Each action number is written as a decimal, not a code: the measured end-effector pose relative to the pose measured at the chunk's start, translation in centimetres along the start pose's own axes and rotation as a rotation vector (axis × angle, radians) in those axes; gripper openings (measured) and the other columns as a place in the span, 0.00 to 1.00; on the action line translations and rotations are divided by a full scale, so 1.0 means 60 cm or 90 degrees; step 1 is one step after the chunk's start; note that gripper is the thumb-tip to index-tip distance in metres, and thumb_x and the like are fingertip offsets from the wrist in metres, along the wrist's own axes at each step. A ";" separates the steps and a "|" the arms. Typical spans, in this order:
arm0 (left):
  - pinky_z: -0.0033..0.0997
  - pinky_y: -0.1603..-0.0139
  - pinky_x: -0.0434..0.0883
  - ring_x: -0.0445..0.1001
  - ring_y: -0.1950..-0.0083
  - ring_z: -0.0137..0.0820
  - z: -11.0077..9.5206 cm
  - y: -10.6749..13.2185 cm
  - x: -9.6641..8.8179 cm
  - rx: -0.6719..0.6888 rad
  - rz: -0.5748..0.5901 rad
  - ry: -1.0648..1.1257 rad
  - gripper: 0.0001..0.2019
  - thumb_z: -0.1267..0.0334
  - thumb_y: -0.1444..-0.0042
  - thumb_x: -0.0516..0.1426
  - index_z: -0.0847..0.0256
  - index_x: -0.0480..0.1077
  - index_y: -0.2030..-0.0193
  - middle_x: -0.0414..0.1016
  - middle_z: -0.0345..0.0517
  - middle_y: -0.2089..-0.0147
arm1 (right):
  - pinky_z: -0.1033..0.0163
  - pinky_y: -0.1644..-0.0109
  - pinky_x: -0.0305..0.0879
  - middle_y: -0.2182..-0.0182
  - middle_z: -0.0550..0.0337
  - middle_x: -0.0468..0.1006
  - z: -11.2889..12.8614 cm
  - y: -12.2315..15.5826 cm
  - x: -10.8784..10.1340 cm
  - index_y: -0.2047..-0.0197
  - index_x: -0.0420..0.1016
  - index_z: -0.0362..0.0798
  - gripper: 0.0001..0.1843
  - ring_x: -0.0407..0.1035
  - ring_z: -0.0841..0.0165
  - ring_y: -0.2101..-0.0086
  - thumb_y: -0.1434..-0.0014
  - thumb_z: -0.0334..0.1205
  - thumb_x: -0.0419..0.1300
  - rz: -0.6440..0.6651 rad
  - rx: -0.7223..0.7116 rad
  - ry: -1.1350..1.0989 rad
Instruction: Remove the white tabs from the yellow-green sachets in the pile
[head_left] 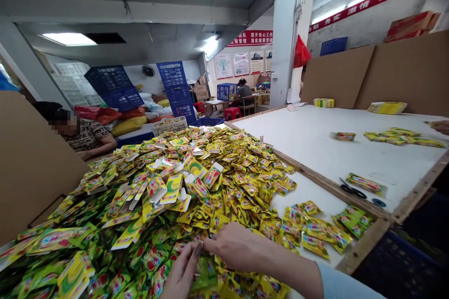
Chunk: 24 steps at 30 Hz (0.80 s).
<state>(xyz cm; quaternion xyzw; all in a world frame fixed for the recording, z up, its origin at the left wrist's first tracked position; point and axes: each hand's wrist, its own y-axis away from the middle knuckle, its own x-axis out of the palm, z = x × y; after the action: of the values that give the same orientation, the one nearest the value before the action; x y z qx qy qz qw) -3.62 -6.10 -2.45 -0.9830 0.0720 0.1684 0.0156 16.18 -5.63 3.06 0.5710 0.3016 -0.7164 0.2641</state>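
Note:
At the near edge of a big heap of small sachets and cartons, my left hand (181, 268) and my right hand (233, 246) meet at the fingertips. A green sachet (206, 272) hangs just below the fingertips, and my left thumb and fingers are closed on its upper end. My right hand is bent over with its fingers pinched together; what lies between them is hidden. Yellow sachets (242, 182) and green sachets (140, 261) surround both hands. Yellow printed cartons (172, 188), several with open flaps, lie on top of the heap.
Loose yellow sachets (315, 229) and a green packet (352, 218) lie right of the heap. Beyond a wooden rail (315, 180) are black scissors (352, 190), a tape roll (379, 202) and packs. A co-worker (87, 133) sits at left; another person's hand (440, 126) shows far right.

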 end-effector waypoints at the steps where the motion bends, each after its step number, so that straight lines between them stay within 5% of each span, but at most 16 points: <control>1: 0.39 0.45 0.64 0.67 0.46 0.41 -0.006 0.000 0.007 0.023 -0.010 0.005 0.22 0.44 0.49 0.51 0.59 0.69 0.57 0.73 0.49 0.52 | 0.63 0.69 0.62 0.70 0.53 0.75 0.001 0.000 0.004 0.52 0.65 0.46 0.17 0.69 0.64 0.71 0.46 0.28 0.50 -0.045 0.028 -0.054; 3: 0.39 0.44 0.63 0.65 0.44 0.39 -0.017 -0.001 0.022 0.075 -0.064 -0.001 0.21 0.47 0.47 0.49 0.59 0.65 0.53 0.70 0.50 0.48 | 0.61 0.63 0.65 0.59 0.50 0.72 0.000 0.000 0.019 0.45 0.58 0.47 0.23 0.69 0.65 0.65 0.45 0.30 0.51 -0.137 0.120 -0.292; 5: 0.39 0.47 0.65 0.68 0.48 0.38 -0.028 -0.001 0.038 0.106 -0.100 -0.038 0.19 0.49 0.43 0.46 0.58 0.64 0.52 0.70 0.50 0.50 | 0.62 0.66 0.68 0.55 0.50 0.69 -0.002 0.000 0.040 0.42 0.51 0.49 0.27 0.70 0.67 0.67 0.43 0.39 0.53 -0.138 0.188 -0.641; 7: 0.39 0.53 0.68 0.71 0.53 0.38 -0.039 -0.007 0.052 0.148 -0.100 -0.096 0.17 0.52 0.41 0.44 0.58 0.63 0.52 0.72 0.50 0.53 | 0.65 0.74 0.68 0.63 0.54 0.72 -0.004 -0.001 0.064 0.45 0.55 0.48 0.27 0.70 0.70 0.75 0.44 0.49 0.54 -0.079 0.186 -0.929; 9: 0.38 0.55 0.69 0.71 0.54 0.37 -0.049 -0.023 0.055 0.222 -0.073 -0.177 0.16 0.56 0.40 0.43 0.58 0.63 0.50 0.71 0.51 0.54 | 0.68 0.79 0.65 0.73 0.60 0.73 -0.009 0.000 0.084 0.54 0.63 0.45 0.24 0.68 0.73 0.82 0.46 0.54 0.56 -0.102 0.186 -1.062; 12: 0.42 0.48 0.65 0.67 0.48 0.38 -0.058 -0.074 0.023 0.385 -0.094 -0.347 0.17 0.57 0.41 0.47 0.58 0.61 0.47 0.69 0.52 0.50 | 0.73 0.85 0.60 0.81 0.65 0.70 -0.025 0.011 0.099 0.66 0.63 0.44 0.22 0.64 0.76 0.86 0.49 0.56 0.59 -0.221 0.238 -1.084; 14: 0.48 0.42 0.58 0.60 0.42 0.43 -0.055 -0.119 -0.020 0.466 -0.189 -0.486 0.20 0.55 0.44 0.52 0.60 0.62 0.47 0.65 0.55 0.46 | 0.73 0.85 0.60 0.80 0.64 0.70 -0.038 0.024 0.098 0.68 0.63 0.44 0.22 0.64 0.75 0.85 0.50 0.56 0.59 -0.242 0.254 -1.075; 16: 0.55 0.40 0.51 0.48 0.36 0.49 -0.047 -0.159 -0.071 0.484 -0.298 -0.610 0.20 0.55 0.46 0.52 0.62 0.66 0.48 0.58 0.58 0.40 | 0.71 0.82 0.64 0.75 0.62 0.72 -0.047 0.037 0.091 0.66 0.64 0.44 0.22 0.67 0.73 0.81 0.50 0.56 0.60 -0.249 0.260 -1.062; 18: 0.58 0.40 0.48 0.44 0.34 0.50 -0.041 -0.181 -0.115 0.491 -0.312 -0.684 0.15 0.59 0.45 0.50 0.59 0.71 0.55 0.61 0.55 0.41 | 0.68 0.80 0.66 0.69 0.58 0.72 -0.049 0.050 0.080 0.64 0.66 0.44 0.21 0.69 0.72 0.78 0.52 0.54 0.61 -0.250 0.268 -1.047; 22: 0.51 0.39 0.52 0.56 0.39 0.44 -0.063 -0.148 -0.147 0.562 -0.236 -0.622 0.11 0.64 0.44 0.50 0.55 0.72 0.59 0.73 0.48 0.52 | 0.57 0.58 0.68 0.52 0.51 0.66 -0.029 0.069 0.050 0.64 0.72 0.45 0.08 0.69 0.63 0.59 0.47 0.40 0.58 -0.281 0.226 -0.713; 24: 0.43 0.44 0.60 0.66 0.47 0.41 -0.087 -0.106 -0.134 0.583 -0.163 -0.532 0.11 0.65 0.45 0.52 0.54 0.72 0.58 0.75 0.46 0.57 | 0.53 0.43 0.53 0.41 0.50 0.55 -0.014 0.073 0.034 0.60 0.74 0.46 0.11 0.54 0.58 0.44 0.48 0.30 0.55 -0.263 0.175 -0.498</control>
<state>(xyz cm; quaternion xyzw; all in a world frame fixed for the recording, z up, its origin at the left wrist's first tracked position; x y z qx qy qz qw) -8.49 1.00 5.21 -0.7286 0.0061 0.4868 0.4818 19.50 -8.05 0.38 0.2156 0.1886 -0.9490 0.1317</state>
